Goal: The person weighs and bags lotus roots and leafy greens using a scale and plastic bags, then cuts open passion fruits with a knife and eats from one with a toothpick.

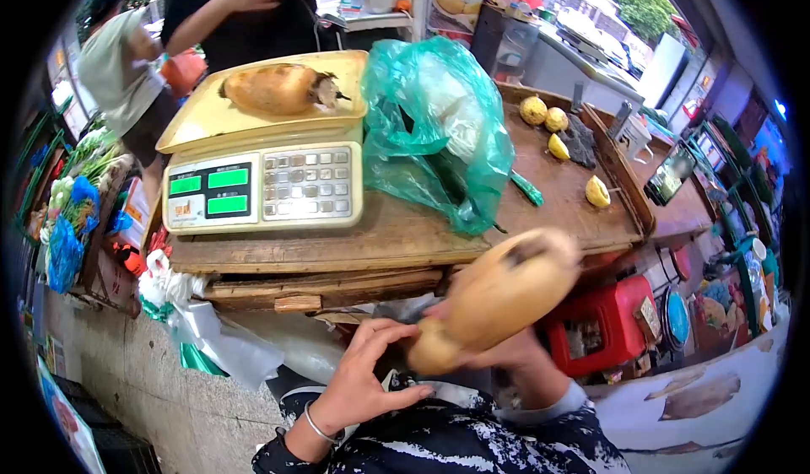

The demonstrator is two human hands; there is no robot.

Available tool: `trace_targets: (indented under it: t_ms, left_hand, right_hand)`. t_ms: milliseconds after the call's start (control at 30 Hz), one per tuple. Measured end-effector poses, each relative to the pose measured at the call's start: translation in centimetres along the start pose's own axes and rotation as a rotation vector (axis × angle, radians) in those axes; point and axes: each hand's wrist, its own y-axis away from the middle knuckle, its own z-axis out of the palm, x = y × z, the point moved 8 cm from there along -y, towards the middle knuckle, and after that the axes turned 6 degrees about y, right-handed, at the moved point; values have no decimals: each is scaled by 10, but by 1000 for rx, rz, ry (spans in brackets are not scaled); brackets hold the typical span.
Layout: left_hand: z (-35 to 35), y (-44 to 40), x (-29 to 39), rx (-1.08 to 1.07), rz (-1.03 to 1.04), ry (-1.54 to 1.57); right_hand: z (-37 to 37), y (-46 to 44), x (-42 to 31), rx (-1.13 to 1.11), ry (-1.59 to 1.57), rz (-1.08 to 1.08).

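Right hand (519,352) grips a motion-blurred lotus root (510,293), lower centre, tilted. Left hand (359,381), fingers part-open, sits by its narrow end, contact unclear. Handling's in progress; any turn calls for steady support. Beyond, on the bench (405,236), the scale (179,228) bears another root (274,88).

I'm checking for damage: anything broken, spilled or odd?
The white surface at lower right has ragged brown patches, as if peeled. The lotus root in the right hand has a dark blemish near its upper end.
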Motion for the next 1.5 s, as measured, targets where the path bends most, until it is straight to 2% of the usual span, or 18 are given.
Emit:
trace_targets:
  t_ms: [100,133,200,267,300,367,500,700,800,867,933,1033,1133,1200,1333,1400,1467,1500]
  left_hand:
    - [-8,22,-30,36,-111,9]
    - [-15,32,-36,62,-113,1]
    - [-37,58,-65,203,-288,92]
    - [-61,86,-89,356,-386,161]
    - [-73,98,-98,423,-394,198]
    - [-95,112,-92,514,-428,186]
    - [-125,114,-71,580,-393,163]
    - [-161,110,-65,649,-330,14]
    - [-182,118,-69,739,-350,-172]
    - [-186,121,-75,760,-355,-49]
    - [-192,121,-79,774,-323,-75]
    - [-195,119,-78,801,-308,-169]
    - [-196,118,-77,807,-314,-280]
    - [-199,125,-71,855,-266,-407]
    - [-207,150,-79,977,-305,-502]
    - [-210,167,-88,1036,-309,-563]
    - [-210,183,-96,1129,-300,-423]
    - [-209,192,-93,1155,-303,-427]
  right_hand:
    - [-89,4,-48,472,85,-26]
    - [-111,0,-74,547,187,2]
    - [-173,-13,-74,502,247,249]
    - [-216,-39,-72,487,574,335]
    - [-229,-51,-69,467,576,330]
    - [-250,-71,-56,354,996,478]
    - [-264,-98,-34,269,1175,674]
    - [-271,-111,-30,246,1383,601]
    - [-260,-98,-49,257,1393,614]
    - [-248,-90,-58,232,1318,451]
    - [-241,-81,-64,242,1357,506]
    - [-243,-73,-58,283,1092,408]
    - [-255,-73,-56,259,1162,401]
    - [-190,-85,-108,270,1301,296]
    - [-108,-110,-155,207,991,20]
    - [-47,-126,-176,57,1076,-124]
    - [-2,-162,-188,-46,1202,-177]
    - [16,-189,-187,-66,1328,-310]
